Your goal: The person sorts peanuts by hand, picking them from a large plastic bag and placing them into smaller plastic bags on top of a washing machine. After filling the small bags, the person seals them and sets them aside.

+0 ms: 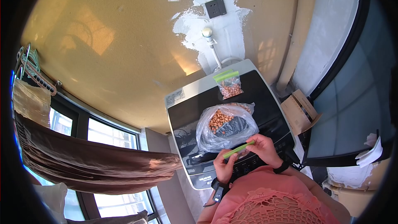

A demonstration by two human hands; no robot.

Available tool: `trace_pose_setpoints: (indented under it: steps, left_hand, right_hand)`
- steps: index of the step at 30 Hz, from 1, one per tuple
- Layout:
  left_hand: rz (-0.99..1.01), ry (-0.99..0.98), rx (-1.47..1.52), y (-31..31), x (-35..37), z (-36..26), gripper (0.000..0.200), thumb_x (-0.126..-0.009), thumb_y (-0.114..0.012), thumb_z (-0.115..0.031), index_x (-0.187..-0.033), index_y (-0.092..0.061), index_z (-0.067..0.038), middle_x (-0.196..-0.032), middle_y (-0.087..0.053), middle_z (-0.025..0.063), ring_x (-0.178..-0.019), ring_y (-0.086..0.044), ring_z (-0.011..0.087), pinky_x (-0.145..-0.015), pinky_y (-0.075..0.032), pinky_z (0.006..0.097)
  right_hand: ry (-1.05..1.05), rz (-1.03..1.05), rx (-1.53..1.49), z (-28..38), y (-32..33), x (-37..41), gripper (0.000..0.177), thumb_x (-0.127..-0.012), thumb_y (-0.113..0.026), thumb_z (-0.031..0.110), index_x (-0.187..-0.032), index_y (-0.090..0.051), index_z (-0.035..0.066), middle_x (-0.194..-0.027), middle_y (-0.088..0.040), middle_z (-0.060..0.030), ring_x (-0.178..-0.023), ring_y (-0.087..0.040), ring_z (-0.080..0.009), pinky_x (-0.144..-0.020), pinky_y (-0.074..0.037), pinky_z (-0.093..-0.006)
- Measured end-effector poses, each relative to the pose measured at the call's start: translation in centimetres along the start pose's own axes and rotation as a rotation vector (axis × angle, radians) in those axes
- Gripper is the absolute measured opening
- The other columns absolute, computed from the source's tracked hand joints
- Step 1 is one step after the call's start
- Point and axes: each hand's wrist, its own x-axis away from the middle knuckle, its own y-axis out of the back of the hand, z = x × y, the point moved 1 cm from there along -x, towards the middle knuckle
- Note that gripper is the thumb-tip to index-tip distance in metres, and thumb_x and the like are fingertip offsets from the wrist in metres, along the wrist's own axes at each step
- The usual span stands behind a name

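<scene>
My left hand (224, 168) and my right hand (264, 149) pinch opposite ends of the green strip on a small zip bag (238, 150), close to my body. Most of this bag lies hidden behind the strip and my fingers. Just beyond it sits a large clear plastic bag (203, 135) with its mouth spread wide. Inside that bag are many reddish-brown nuts (219, 119), which look like peanuts. Farther back, a zip bag with a green top (230, 88) lies flat and holds similar nuts.
The bags lie on the dark lid (182, 118) of a top-loading washing machine. Behind it are a tap (210, 39) and a wall socket (215, 8). An open cardboard box (296, 112) stands at its right. A brown curtain (95, 157) hangs at the left.
</scene>
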Motion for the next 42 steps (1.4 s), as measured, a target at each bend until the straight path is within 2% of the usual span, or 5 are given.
trace_pose_setpoints:
  steps: [6, 11, 23, 30, 42]
  left_hand:
    - [0.044, -0.108, -0.010, 0.3, 0.0, 0.1, 0.007, -0.090, -0.074, -0.002, -0.096, -0.072, 0.002, -0.092, -0.069, 0.0105, -0.082, -0.063, 0.0158, -0.074, -0.049, 0.0283]
    - [0.043, -0.134, -0.086, 0.3, 0.1, -0.5, 0.006, -0.088, -0.075, 0.001, -0.093, -0.072, 0.002, -0.089, -0.070, 0.0097, -0.081, -0.064, 0.0165, -0.073, -0.049, 0.0288]
    - [0.099, -0.123, -0.103, 0.3, 0.4, -0.9, 0.008, -0.082, -0.078, 0.004, -0.089, -0.075, 0.001, -0.082, -0.070, 0.0084, -0.077, -0.065, 0.0176, -0.072, -0.050, 0.0295]
    - [0.086, -0.106, -0.075, -0.1, 0.5, 0.2, 0.006, -0.086, -0.077, 0.001, -0.089, -0.072, 0.002, -0.094, -0.070, 0.0100, -0.084, -0.063, 0.0152, -0.076, -0.050, 0.0283]
    - [-0.008, -0.145, -0.125, 0.1, 0.8, 0.4, 0.006, -0.083, -0.078, 0.000, -0.086, -0.072, 0.000, -0.084, -0.072, 0.0094, -0.080, -0.066, 0.0187, -0.077, -0.050, 0.0301]
  right_hand:
    - [-0.108, 0.023, 0.156, -0.2, 0.0, 0.2, 0.007, -0.094, -0.071, 0.002, -0.099, -0.071, -0.002, -0.091, -0.071, -0.0022, -0.081, -0.065, -0.0068, -0.072, -0.054, -0.0224]
    - [0.070, -0.011, 0.434, -0.2, -0.1, 0.2, 0.011, -0.087, -0.079, 0.010, -0.090, -0.073, 0.001, -0.083, -0.069, -0.0040, -0.070, -0.063, -0.0084, -0.063, -0.049, -0.0240]
    - [0.196, 0.218, 0.682, 2.0, -0.1, 0.0, 0.014, -0.079, -0.084, 0.012, -0.088, -0.076, 0.005, -0.080, -0.068, -0.0046, -0.080, -0.063, -0.0176, -0.070, -0.049, -0.0314]
    - [0.166, 0.165, 0.613, 1.2, -0.7, 0.5, 0.013, -0.084, -0.080, 0.015, -0.089, -0.074, 0.005, -0.082, -0.069, -0.0058, -0.081, -0.064, -0.0215, -0.069, -0.050, -0.0333]
    - [0.270, 0.097, 0.748, 1.3, -1.7, 0.9, 0.012, -0.084, -0.079, 0.015, -0.084, -0.073, 0.004, -0.080, -0.067, -0.0078, -0.078, -0.065, -0.0244, -0.069, -0.051, -0.0349]
